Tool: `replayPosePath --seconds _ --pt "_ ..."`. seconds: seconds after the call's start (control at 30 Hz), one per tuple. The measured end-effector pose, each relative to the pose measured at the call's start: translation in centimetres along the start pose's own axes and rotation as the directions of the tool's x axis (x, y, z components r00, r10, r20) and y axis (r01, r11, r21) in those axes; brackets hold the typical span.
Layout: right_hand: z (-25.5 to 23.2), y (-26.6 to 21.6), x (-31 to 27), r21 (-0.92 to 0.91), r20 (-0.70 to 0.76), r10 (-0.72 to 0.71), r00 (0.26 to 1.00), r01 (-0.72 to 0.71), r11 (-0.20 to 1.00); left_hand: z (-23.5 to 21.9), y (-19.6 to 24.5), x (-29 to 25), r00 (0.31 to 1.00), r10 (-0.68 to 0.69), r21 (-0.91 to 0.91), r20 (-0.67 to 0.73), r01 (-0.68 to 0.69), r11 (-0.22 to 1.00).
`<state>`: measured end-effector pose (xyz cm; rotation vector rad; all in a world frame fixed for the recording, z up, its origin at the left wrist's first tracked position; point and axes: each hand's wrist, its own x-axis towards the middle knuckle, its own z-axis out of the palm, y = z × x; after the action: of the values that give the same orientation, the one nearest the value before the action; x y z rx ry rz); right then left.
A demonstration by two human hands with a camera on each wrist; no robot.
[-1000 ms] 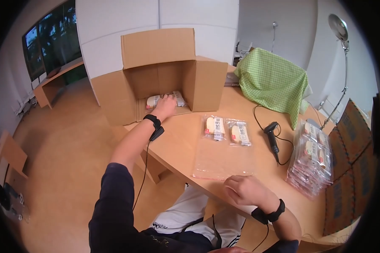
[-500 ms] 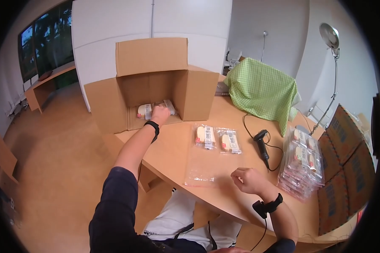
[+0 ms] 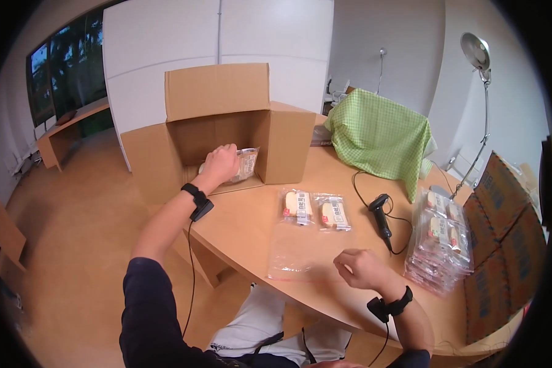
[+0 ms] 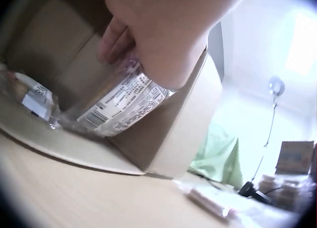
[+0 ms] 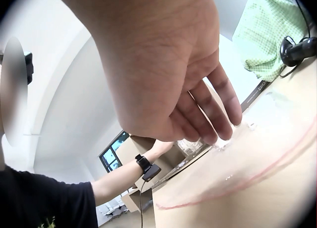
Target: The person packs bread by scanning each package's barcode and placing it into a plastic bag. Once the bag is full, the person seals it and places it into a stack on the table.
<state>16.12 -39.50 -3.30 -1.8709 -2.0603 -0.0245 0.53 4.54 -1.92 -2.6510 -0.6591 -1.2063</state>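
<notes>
My left hand (image 3: 221, 164) is inside the open cardboard box (image 3: 288, 147), pinching the top edge of a clear-wrapped bread packet (image 4: 121, 104). The packet stands tilted up, and its barcode label shows in the left wrist view. A second wrapped packet (image 4: 37, 96) lies beside it on the box floor. My right hand (image 3: 362, 268) hovers near the table's front edge with its fingers loosely bent and nothing in them. Close to it lies a clear plastic bag (image 3: 297, 254) with a red edge. Two wrapped bread packets, one left (image 3: 297, 207) and one right (image 3: 333, 213), lie at its far end.
A black barcode scanner (image 3: 381, 222) with a cable lies right of the bag. Beyond it is a stack of filled clear bags (image 3: 438, 245), with a brown printed carton (image 3: 497, 245) at the right edge. A green checked cloth (image 3: 380, 135) drapes something behind; a lamp (image 3: 475, 52) stands there.
My left hand has raised one packet in the box from lying flat to tilted up, shifting slightly left. The right hand has risen a little from the table edge; the head view has shifted.
</notes>
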Motion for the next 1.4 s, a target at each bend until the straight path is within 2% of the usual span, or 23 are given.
replayPosePath --seconds 0.13,0.2,0.23,0.27,0.3,0.33,0.37,0.43,0.47,0.5,0.6,0.63,0.7,0.77,0.83,0.87,0.97,1.0,1.03,1.1,1.2,1.33,1.4 --pt "-0.5 0.2 3.6 0.037 -0.160 0.046 0.986 -0.041 0.998 -3.9 1.8 -0.8 0.998 -0.064 -0.267 -0.013 0.059 0.962" --pt "-0.7 0.3 5.8 0.134 -0.223 0.127 0.967 -0.099 0.986 -4.9 4.2 -1.1 0.946 -0.272 -0.706 0.176 0.313 0.636" --pt "-1.0 0.3 6.9 0.199 -0.235 0.162 0.958 -0.116 0.973 -4.5 5.0 -1.3 0.946 -0.265 -0.703 0.185 0.316 0.637" --pt "-0.8 0.9 7.9 0.203 -0.237 0.171 0.956 -0.124 0.971 -4.1 5.8 -1.4 0.941 -0.247 -0.831 0.230 0.322 0.454" --pt "0.1 2.0 9.1 0.417 -0.288 0.267 0.920 -0.131 0.900 -3.6 6.6 -1.3 0.938 -0.220 -0.915 0.270 0.321 0.244" --pt "0.6 3.1 10.0 0.607 -0.317 0.368 0.874 -0.111 0.786 -2.9 7.1 -1.3 0.947 -0.177 -0.918 0.268 0.307 0.252" --pt "0.4 3.7 10.7 0.606 -0.321 0.377 0.869 -0.118 0.787 -2.4 8.3 -1.1 0.948 -0.167 -0.920 0.270 0.305 0.247" --pt "-0.4 5.0 11.5 0.877 -0.130 0.465 0.876 -0.117 0.466 -1.4 11.2 -0.6 0.914 -0.123 -0.922 0.387 0.381 -0.072" --pt "-0.7 5.7 11.5 0.911 -0.100 0.431 0.897 -0.092 0.401 -0.6 12.2 -0.3 0.913 -0.066 -0.912 0.403 0.395 -0.111" --pt "-0.5 6.7 11.4 0.909 -0.107 0.442 0.891 -0.092 0.406 0.2 13.3 0.1 0.914 -0.053 -0.912 0.401 0.393 -0.117" --pt "-0.5 9.3 10.5 0.918 -0.186 0.517 0.836 -0.040 0.395 3.2 15.6 0.7 0.880 0.091 -0.805 0.467 0.465 -0.368" --pt "-0.6 9.8 10.1 0.916 -0.191 0.528 0.827 -0.042 0.398 4.1 15.9 0.7 0.879 0.106 -0.801 0.466 0.469 -0.372" --pt "-0.4 10.8 9.4 0.923 -0.260 0.676 0.690 -0.028 0.383 5.1 16.4 0.9 0.743 0.324 -0.617 0.585 0.668 -0.416" --pt "-0.3 12.2 8.5 0.916 -0.251 0.692 0.677 -0.066 0.396 7.8 16.5 0.4 0.685 0.424 -0.552 0.593 0.729 -0.404" --pt "-1.0 11.9 7.8 0.817 -0.161 0.645 0.747 -0.266 0.512 8.7 17.6 -0.6 0.606 0.468 -0.488 0.643 0.795 -0.359" --pt "-0.9 12.3 7.7 0.772 -0.114 0.667 0.736 -0.357 0.526 9.1 18.1 -0.9 0.589 0.479 -0.470 0.651 0.808 -0.356" --pt "0.9 15.9 7.4 0.756 -0.198 0.618 0.761 -0.284 0.590 10.0 19.0 -2.7 0.587 0.381 -0.508 0.714 0.810 -0.295" --pt "1.3 17.2 7.4 0.694 -0.268 0.684 0.678 -0.357 0.626 10.4 18.6 -2.7 0.598 0.330 -0.503 0.730 0.798 -0.333" --pt "1.4 18.4 6.6 0.519 -0.365 0.711 0.601 -0.503 0.691 10.8 18.3 -2.7 0.606 0.275 -0.501 0.746 0.783 -0.369" --pt "1.8 20.1 5.0 0.106 -0.630 0.527 0.571 -0.609 0.786 9.7 18.4 -2.4 0.585 0.230 -0.468 0.778 0.783 -0.409" --pt "2.6 21.9 3.3 -0.029 -0.609 0.573 0.549 -0.737 0.675 10.1 18.1 -2.7 0.650 0.206 -0.532 0.732 0.733 -0.424" --pt "3.2 22.5 2.7 0.012 -0.493 0.673 0.551 -0.769 0.639 10.5 18.0 -2.9 0.681 0.231 -0.560 0.695 0.714 -0.421" --pt "2.7 22.3 2.8 0.087 -0.429 0.764 0.482 -0.820 0.566 10.4 18.1 -3.2 0.694 0.261 -0.570 0.671 0.708 -0.417"
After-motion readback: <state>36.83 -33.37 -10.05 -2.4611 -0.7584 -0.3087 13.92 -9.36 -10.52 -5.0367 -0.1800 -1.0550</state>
